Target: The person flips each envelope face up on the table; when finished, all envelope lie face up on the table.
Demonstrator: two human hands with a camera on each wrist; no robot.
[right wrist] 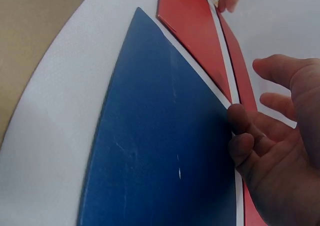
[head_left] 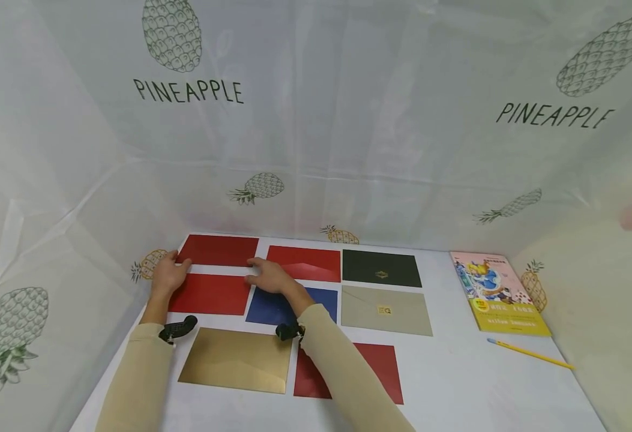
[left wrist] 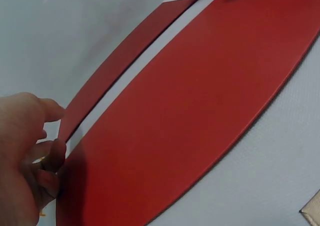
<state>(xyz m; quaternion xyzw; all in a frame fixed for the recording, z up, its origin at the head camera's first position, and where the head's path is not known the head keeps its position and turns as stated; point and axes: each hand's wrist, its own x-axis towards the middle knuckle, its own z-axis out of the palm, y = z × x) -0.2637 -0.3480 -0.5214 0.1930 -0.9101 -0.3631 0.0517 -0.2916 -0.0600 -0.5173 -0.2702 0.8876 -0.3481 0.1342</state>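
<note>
Top-left red envelope point(head_left: 219, 250): plain matte red, closed, lying flat at the table's back left corner, long edge running across. My fingers touch both its short ends. Second red envelope point(head_left: 210, 294) just in front of it: same colour, flat, parallel, narrow white gap between them, not touching.

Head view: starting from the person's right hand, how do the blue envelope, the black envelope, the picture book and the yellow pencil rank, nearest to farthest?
From the right hand:
1. Blue paper envelope, just below the hand, partly under the wrist.
2. Black paper envelope, to the right, back row.
3. Colourful picture book, far right.
4. Thin yellow pencil, far right, in front of the book.
</note>
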